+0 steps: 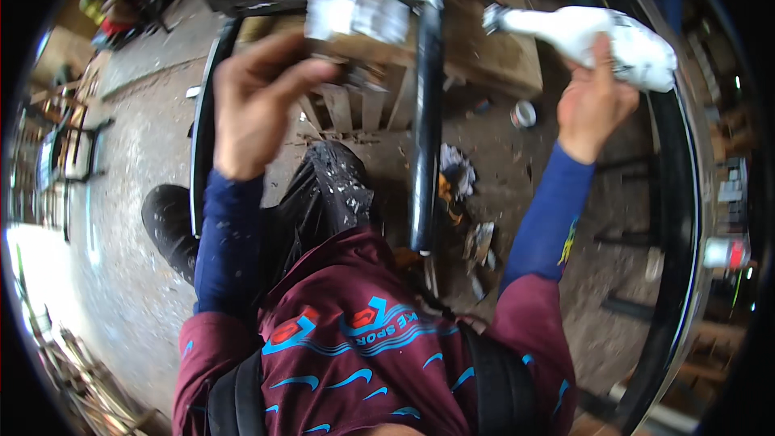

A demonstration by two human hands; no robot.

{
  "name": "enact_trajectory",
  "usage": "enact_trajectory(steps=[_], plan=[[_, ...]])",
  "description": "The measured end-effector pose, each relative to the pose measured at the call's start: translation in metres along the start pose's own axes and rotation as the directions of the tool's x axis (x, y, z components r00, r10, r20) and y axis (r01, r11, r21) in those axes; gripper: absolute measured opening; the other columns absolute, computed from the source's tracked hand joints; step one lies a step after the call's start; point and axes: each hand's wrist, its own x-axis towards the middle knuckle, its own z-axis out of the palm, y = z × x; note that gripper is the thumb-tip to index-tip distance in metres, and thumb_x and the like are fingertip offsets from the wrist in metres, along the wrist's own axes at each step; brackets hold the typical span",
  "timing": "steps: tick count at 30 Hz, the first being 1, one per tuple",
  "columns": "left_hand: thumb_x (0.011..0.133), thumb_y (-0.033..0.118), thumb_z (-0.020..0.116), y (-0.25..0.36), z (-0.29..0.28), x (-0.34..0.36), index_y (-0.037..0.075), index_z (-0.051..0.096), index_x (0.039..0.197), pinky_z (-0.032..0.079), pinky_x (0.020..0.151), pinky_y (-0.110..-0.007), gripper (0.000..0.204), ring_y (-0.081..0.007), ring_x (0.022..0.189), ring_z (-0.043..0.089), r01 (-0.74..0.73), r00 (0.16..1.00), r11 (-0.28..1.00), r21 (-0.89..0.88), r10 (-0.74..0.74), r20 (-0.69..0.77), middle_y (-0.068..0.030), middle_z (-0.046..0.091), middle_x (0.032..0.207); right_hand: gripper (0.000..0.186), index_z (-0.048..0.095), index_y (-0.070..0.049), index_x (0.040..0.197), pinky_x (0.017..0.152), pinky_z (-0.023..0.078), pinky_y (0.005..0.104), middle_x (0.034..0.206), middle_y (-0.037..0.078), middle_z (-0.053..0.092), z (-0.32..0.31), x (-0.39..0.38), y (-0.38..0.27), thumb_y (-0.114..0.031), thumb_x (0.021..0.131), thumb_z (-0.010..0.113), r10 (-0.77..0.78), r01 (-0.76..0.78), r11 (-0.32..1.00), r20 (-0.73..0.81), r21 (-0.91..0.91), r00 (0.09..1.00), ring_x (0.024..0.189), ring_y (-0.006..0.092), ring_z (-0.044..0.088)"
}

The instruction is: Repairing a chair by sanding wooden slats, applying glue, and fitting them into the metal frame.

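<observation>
R hand [596, 109] holds 1 wht bottle [573, 31] nr blk rail [676, 169] edge; L hand [254, 105] midair.

Your maroon shirt [363, 355]: small light-blue capitals across chest, some sharp enough to read, set along wavy light-blue lines; bigger red-and-blue emblem shapes just beside; light-blue curved ticks scattered over rest of cloth. Your blue right sleeve [541, 210]: yellow marking, not readable. White bottle [573, 27] in your right hand [596, 105]: dark marks on side, too blurred. White-and-red container [726, 253], far right: label wording illegible.
</observation>
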Motion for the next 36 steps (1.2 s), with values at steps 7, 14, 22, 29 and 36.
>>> enact_trajectory(steps=[7,14,22,29,36], plan=[[0.098,0.002,0.064,-0.025,-0.062,-0.016,-0.004,0.066,0.128,0.049,0.106,-0.035,0.03,-0.0235,0.114,0.067,0.067,0.997,0.952,-0.298,-0.076,-0.018,-0.0179,0.07,0.124,0.035,0.063,0.001,0.117,0.054,0.057,0.0354,0.102,0.018,0.072,-0.283,-0.121,0.069,-0.031,0.106,0.055,0.511,-0.69,0.723,-0.646,-0.032,0.566,0.069,0.0287,0.07],[0.105,0.005,0.051,-0.053,-0.08,-0.011,-0.006,0.054,0.14,0.043,0.112,-0.04,0.037,-0.0261,0.125,0.06,0.231,0.973,0.924,-0.305,-0.218,0.076,-0.0191,0.064,0.136,0.038,0.066,0.01,0.106,0.064,0.064,0.0501,0.111,0.027,0.072,-0.434,-0.455,0.091,-0.024,0.09,0.072,0.072,-0.989,0.115,-0.994,0.094,-0.086,0.095,0.0392,0.074],[0.106,0.014,0.05,-0.053,-0.083,0.013,-0.004,0.04,0.151,0.028,0.123,-0.051,0.05,-0.0341,0.141,0.046,0.262,0.965,0.937,-0.23,-0.255,0.06,-0.022,0.048,0.152,0.035,0.075,-0.004,0.103,0.092,0.055,0.0538,0.105,0.018,0.075,-0.473,-0.542,0.028,-0.033,0.085,0.067,-0.055,-0.745,-0.667,-0.998,0.01,0.035,0.103,0.0411,0.071],[0.105,0.013,0.051,-0.049,-0.066,0.022,-0.007,0.042,0.148,0.024,0.125,-0.05,0.048,-0.033,0.142,0.044,0.306,0.952,0.921,-0.241,-0.302,0.053,-0.0222,0.048,0.152,0.029,0.073,-0.011,0.105,0.096,0.052,0.0487,0.117,0.014,0.072,-0.415,-0.477,0.041,-0.029,0.083,0.069,0.175,-0.303,-0.723,-0.588,-0.621,0.789,0.115,0.0382,0.064],[0.106,0.015,0.051,-0.043,-0.073,0.013,-0.008,0.042,0.148,0.024,0.124,-0.049,0.049,-0.032,0.141,0.045,0.336,0.942,0.9,-0.276,-0.322,0.097,-0.0218,0.048,0.152,0.043,0.068,-0.016,0.122,0.1,0.043,0.0627,0.136,0.011,0.06,-0.376,-0.472,0.069,-0.039,0.085,0.073,0.436,-0.255,-0.807,-0.828,-0.533,0.352,0.136,0.0395,0.044]])
